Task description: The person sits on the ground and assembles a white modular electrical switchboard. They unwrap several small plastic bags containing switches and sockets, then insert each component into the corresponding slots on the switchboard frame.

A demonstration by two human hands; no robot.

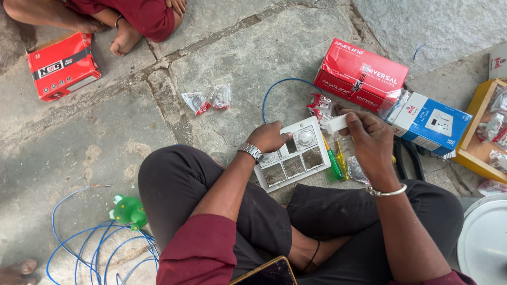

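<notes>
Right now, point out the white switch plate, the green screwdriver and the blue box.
white switch plate [293, 158], head view, on its middle frame bars.
green screwdriver [335, 168], head view, on its handle.
blue box [433, 124], head view, on its top face.

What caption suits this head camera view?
Left hand steadies a white switch plate; right hand holds a small white module.

Grey stone floor [237, 58], red boxes [62, 65], blue wire coil [79, 243], small packets [207, 99]

The switch plate [293, 153] lies before the knees — screwdrivers [336, 161] just right, two boxes [393, 92] beyond.
</notes>
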